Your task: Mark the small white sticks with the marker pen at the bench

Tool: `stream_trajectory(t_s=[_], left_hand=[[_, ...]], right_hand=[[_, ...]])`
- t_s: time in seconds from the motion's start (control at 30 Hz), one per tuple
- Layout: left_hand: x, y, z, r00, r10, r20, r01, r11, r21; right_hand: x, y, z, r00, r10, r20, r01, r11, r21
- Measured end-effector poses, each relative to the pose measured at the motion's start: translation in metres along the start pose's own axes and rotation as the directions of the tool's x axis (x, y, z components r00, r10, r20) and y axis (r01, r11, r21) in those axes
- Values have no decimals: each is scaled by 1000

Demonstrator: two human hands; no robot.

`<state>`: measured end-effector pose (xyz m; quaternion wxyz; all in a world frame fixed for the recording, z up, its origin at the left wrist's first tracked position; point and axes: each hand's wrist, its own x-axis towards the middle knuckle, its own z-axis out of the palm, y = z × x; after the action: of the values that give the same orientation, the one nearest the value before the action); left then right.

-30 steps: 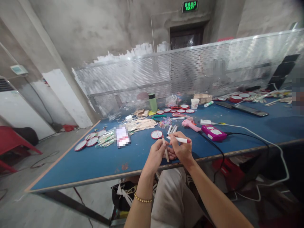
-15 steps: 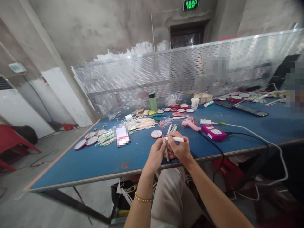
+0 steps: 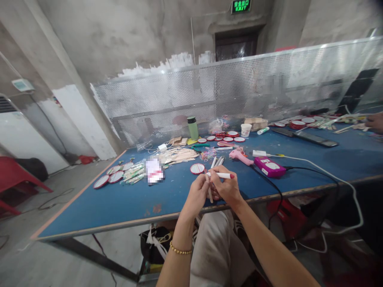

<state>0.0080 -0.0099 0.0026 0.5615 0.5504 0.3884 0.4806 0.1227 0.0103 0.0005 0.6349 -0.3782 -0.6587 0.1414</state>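
My left hand (image 3: 198, 195) pinches a flat wooden craft stick (image 3: 210, 195) near the table's front edge; the stick's upper end looks reddish. Closed around a white marker with a red end (image 3: 223, 175), my right hand (image 3: 229, 189) brings the marker's tip against or very close to the stick's upper part. Just beyond the hands lies a round white disc with a red rim (image 3: 197, 169). Several white markers (image 3: 219, 161) rest to the right of that disc. The fingers partly hide the middle of the stick.
On the blue table (image 3: 176, 203), loose sticks (image 3: 182, 154), more red-rimmed discs (image 3: 116, 177) and a green bottle (image 3: 192, 128) lie leftward and behind. To the right are a pink glue gun (image 3: 241, 156), a purple box (image 3: 269, 166) and cables. Another person's hand (image 3: 374, 122) shows at far right.
My hands, the stick and the marker stay almost in place; the marker's red end has shifted slightly left. At the far right, the other person's hand now shows over the table.
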Motion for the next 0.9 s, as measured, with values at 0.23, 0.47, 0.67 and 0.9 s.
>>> stream_trajectory(t_s=[0.23,0.47,0.67,0.9], left_hand=[[1,-2,-1,1000,0,1,0,1000,-1],[1,-1,-2,1000,8,1,-8,1000,11],[-1,0,-1,1000,-3,5,3,1000,1],[0,-1,-2,1000,-8,12,8,1000,-8]], right_hand=[[0,-2,1,1000,10,-8,-10,1000,-19],[1,-2,1,1000,14,-3,-14,1000,-21],[1,-3,0,1000,-4,-14,4,1000,-29],[0,-1,0,999,2,-33,-3,1000,-24]])
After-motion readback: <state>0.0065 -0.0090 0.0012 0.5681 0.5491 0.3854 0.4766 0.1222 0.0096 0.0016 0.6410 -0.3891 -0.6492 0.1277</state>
